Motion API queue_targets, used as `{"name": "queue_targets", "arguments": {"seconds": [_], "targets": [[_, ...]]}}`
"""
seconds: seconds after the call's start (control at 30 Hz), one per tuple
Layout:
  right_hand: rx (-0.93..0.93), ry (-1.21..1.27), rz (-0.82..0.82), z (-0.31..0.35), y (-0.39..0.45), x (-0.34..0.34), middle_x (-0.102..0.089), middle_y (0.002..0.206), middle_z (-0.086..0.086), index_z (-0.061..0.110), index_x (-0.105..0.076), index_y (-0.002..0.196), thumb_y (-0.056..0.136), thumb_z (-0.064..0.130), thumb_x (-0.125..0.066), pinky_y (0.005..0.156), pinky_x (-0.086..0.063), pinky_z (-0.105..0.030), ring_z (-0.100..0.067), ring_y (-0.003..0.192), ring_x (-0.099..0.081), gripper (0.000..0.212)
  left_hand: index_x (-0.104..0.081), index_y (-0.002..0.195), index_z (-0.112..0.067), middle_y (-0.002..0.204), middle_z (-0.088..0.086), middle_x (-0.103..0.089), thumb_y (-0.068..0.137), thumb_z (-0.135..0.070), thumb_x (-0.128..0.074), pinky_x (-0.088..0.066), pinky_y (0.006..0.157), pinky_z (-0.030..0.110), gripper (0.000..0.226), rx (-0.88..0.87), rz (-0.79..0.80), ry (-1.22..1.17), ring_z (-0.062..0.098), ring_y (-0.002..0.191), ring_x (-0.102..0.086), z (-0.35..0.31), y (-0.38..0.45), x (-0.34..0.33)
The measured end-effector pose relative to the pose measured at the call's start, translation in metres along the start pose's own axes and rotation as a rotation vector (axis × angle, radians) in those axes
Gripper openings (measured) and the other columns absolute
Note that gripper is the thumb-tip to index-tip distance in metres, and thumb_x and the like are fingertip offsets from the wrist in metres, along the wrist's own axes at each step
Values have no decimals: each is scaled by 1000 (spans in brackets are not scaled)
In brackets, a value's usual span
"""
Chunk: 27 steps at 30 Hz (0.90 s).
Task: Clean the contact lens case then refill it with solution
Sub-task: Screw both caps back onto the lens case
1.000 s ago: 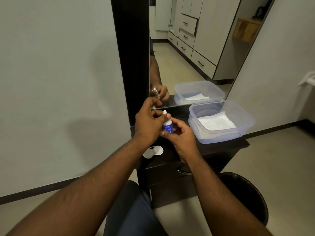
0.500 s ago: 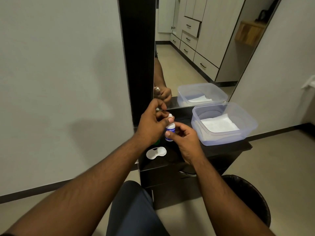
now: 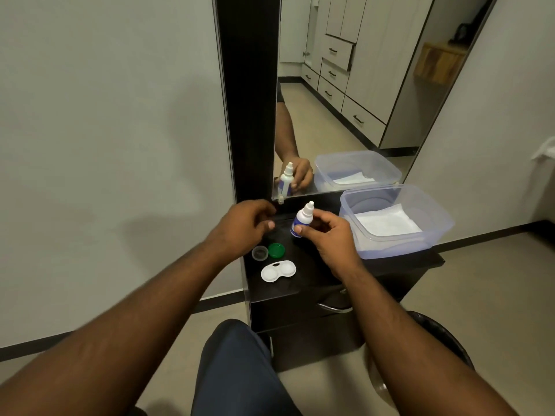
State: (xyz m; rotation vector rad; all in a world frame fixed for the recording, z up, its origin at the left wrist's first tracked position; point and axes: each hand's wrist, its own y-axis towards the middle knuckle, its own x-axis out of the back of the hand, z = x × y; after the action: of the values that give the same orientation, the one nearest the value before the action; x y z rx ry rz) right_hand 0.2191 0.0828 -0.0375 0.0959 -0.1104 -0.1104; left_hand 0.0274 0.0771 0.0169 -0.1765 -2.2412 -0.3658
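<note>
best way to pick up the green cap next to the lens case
Pinch the green cap across its rim from above, with thumb and forefinger on opposite sides. It lies flat on the dark cabinet top, so only the low side wall offers purchase. The clear cap sits close on its left and the lens case just in front, so grip front-right to back-left.

Clear plastic tub at right end of dark surface, folded white cloth inside. Mirror behind, touching wall. Black bin on floor, right.
</note>
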Motion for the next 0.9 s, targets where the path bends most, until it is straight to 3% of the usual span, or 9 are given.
{"name": "queue_targets", "arguments": {"seconds": [0.17, 0.3, 0.43, 0.6, 0.73, 0.8, 0.9], "targets": [[7, -114, 1, -6, 0, -4, -71, 105, 2, 17, -66, 116, 70, 15, -82, 88, -52, -26, -7, 96, -65, 49, -53, 132, -10, 127, 9, -62, 84, -25, -71, -50, 94, 32, 53, 229, 250, 47, 22, 112, -60, 10, -10, -7], [-5, -188, 34, -5, -1, -3, -70, 106, 3, 17, -62, 122, 68, 17, -83, 91, -52, -28, -8, 98, -63, 59, -60, 125, -10, 119, 8, -66, 79, -31, -75, -54, 91, 38, 53, 175, 356, 148, 21, 103, -63, 15, -6, -1], [11, -168, -32, -4, -15, 4, -63, 114, 7, 23, -55, 130, 65, 19, -85, 88, -51, -22, -6, 104, -58, 72, -54, 132, -14, 118, 6, -66, 80, -26, -74, -52, 84, 30, 57, 55, 436, 246, 18, 100, -63, 7, -4, 3], [183, -216, 98, -1, -42, 13, -62, 94, 8, 29, -68, 104, 65, 16, -84, 75, -50, -17, -10, 88, -60, 45, -48, 138, -18, 125, 5, -63, 85, -21, -69, -53, 87, 31, 57, -25, 408, 301, 17, 103, -62, 9, -5, 3], [195, -349, 330, 0, -46, 16, -62, 103, 13, 30, -69, 107, 62, 25, -86, 79, -48, -14, -4, 94, -61, 48, -48, 139, -17, 128, 5, -62, 88, -19, -64, -51, 81, 24, 53, -74, 338, 325, 15, 102, -62, 8, -8, 2], [202, -417, 384, 0, -45, 16, -61, 107, 14, 31, -68, 109, 61, 31, -87, 82, -47, -14, -1, 98, -60, 52, -53, 135, -17, 126, 4, -64, 86, -14, -64, -50, 78, 20, 50, -38, 288, 224, 12, 96, -63, 9, -10, 3], [210, -459, 407, 0, -43, 14, -61, 108, 14, 28, -68, 110, 59, 34, -87, 82, -46, -14, 0, 98, -59, 54, -67, 118, -13, 111, 3, -69, 83, -8, -65, -55, 70, 19, 35, 135, 189, -111, 10, 83, -66, 16, -16, 9]]}}
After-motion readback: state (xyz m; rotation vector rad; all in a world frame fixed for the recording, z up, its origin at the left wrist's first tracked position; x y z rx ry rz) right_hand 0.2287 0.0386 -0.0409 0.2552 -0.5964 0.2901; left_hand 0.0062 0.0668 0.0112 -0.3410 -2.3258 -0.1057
